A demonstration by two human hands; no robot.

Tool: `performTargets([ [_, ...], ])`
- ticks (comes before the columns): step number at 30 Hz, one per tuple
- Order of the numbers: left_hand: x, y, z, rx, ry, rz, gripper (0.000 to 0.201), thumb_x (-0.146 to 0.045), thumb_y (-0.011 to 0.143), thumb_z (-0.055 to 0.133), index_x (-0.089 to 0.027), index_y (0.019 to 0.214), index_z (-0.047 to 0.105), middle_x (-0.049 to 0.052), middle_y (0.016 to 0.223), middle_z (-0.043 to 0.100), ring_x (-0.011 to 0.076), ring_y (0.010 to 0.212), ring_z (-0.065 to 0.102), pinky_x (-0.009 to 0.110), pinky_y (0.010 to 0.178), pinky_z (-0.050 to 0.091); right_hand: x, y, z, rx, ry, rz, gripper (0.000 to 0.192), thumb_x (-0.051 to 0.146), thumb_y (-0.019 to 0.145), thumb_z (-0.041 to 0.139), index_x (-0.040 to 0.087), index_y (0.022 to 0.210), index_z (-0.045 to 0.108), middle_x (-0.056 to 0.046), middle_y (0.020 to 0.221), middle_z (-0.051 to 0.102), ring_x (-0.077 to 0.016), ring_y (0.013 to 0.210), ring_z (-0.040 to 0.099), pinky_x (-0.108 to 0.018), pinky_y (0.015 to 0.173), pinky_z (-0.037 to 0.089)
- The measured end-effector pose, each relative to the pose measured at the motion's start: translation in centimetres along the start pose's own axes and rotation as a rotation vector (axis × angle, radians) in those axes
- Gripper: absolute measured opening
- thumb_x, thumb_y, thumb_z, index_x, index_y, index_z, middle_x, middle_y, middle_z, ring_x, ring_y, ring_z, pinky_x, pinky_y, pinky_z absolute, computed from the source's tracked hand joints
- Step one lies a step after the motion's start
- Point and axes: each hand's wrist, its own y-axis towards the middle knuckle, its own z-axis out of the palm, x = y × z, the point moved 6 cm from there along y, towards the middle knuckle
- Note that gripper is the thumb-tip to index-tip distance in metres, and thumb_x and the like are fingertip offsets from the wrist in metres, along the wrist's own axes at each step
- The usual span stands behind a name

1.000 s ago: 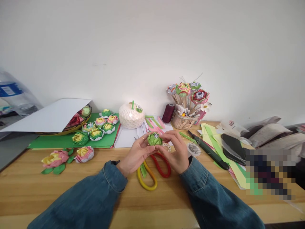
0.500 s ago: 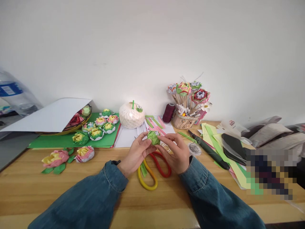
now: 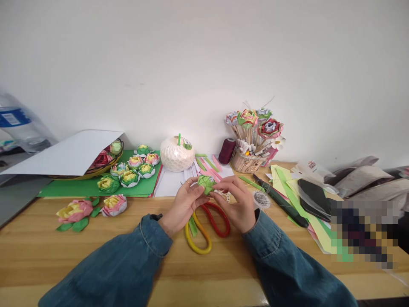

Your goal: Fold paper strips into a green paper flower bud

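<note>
Two long sleeves of blue denim, seamed and stitched at buttoned cuffs. Left hand [image 3: 182, 207]: bare, one thin gold-coloured ring [image 3: 188, 182] on a finger. Right hand [image 3: 237, 204]: bare, no ornament visible.

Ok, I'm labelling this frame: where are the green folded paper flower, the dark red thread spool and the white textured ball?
green folded paper flower [image 3: 205, 183], head view, its top.
dark red thread spool [image 3: 226, 151], head view, its side.
white textured ball [image 3: 177, 155], head view, its front.

Both hands, left hand [image 3: 182, 207] and right hand [image 3: 235, 205], pinching a green paper flower [image 3: 205, 183] above red-and-yellow scissors [image 3: 206, 230].
</note>
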Motion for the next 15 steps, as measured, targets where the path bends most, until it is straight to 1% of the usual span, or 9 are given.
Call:
performTargets([
  [2,-0.1,0.0,0.0,-0.007,0.013,0.014,0.027,-0.019,0.07,0.065,-0.017,0.091,0.049,0.001,0.088,0.061,0.0089,0.075,0.059,0.021,0.068,0.05,-1.1,0.2,0.7,0.087,0.163,0.174,0.007,0.019,0.073,0.062,0.018,0.078,0.058,-0.002,0.075,0.056,-0.013,0.067,0.054,-0.026,0.059,0.046],
  [4,-0.2,0.0,-0.1,-0.018,0.029,0.03,0.028,-0.018,0.069,0.065,-0.018,0.091,0.049,0.0,0.09,0.061,0.0085,0.076,0.059,0.022,0.07,0.05,-1.9,0.2,1.3,0.169,0.264,0.312,0.01,0.023,0.071,0.064,0.017,0.074,0.056,0.0,0.07,0.056,-0.0114,0.062,0.052,-0.024,0.056,0.044],
  [6,-0.3,0.1,-0.1,-0.021,0.055,0.04,0.029,-0.018,0.069,0.066,-0.019,0.092,0.049,0.0,0.092,0.06,0.0086,0.077,0.059,0.023,0.071,0.05,-2.6,0.2,1.7,0.219,0.302,0.404,0.013,0.025,0.07,0.064,0.016,0.072,0.055,0.001,0.067,0.056,-0.0106,0.059,0.05,-0.023,0.055,0.042],
  [7,-0.3,0.1,-0.1,-0.023,0.072,0.042,0.029,-0.018,0.068,0.066,-0.019,0.092,0.048,0.0,0.092,0.06,0.0087,0.076,0.059,0.023,0.071,0.05,-2.8,0.2,1.7,0.234,0.301,0.427,0.013,0.025,0.07,0.064,0.016,0.072,0.055,0.001,0.066,0.056,-0.0104,0.058,0.049,-0.023,0.054,0.042],
  [9,-0.4,0.1,-0.2,-0.034,0.108,0.048,0.029,-0.019,0.068,0.066,-0.019,0.091,0.048,0.0,0.092,0.058,0.0085,0.075,0.059,0.023,0.07,0.05,-2.8,0.2,1.6,0.24,0.268,0.411,0.012,0.025,0.071,0.063,0.016,0.072,0.056,0.0,0.066,0.057,-0.0108,0.058,0.049,-0.023,0.054,0.04],
  [13,-0.5,0.1,-0.2,-0.069,0.164,0.06,0.026,-0.022,0.067,0.067,-0.017,0.086,0.049,0.0,0.092,0.056,0.0094,0.077,0.057,0.023,0.068,0.05,-1.7,0.5,1.1,0.217,0.161,0.234,0.006,0.022,0.073,0.061,0.016,0.074,0.059,-0.003,0.072,0.058,-0.0125,0.065,0.052,-0.025,0.058,0.042],
  [15,-0.5,0.1,-0.1,-0.07,0.177,0.06,0.026,-0.022,0.067,0.067,-0.017,0.087,0.05,0.001,0.094,0.054,0.0102,0.079,0.056,0.023,0.067,0.05,-1.4,0.5,1.0,0.216,0.135,0.19,0.005,0.02,0.074,0.06,0.016,0.073,0.059,-0.003,0.072,0.057,-0.0125,0.065,0.052,-0.025,0.059,0.042],
])
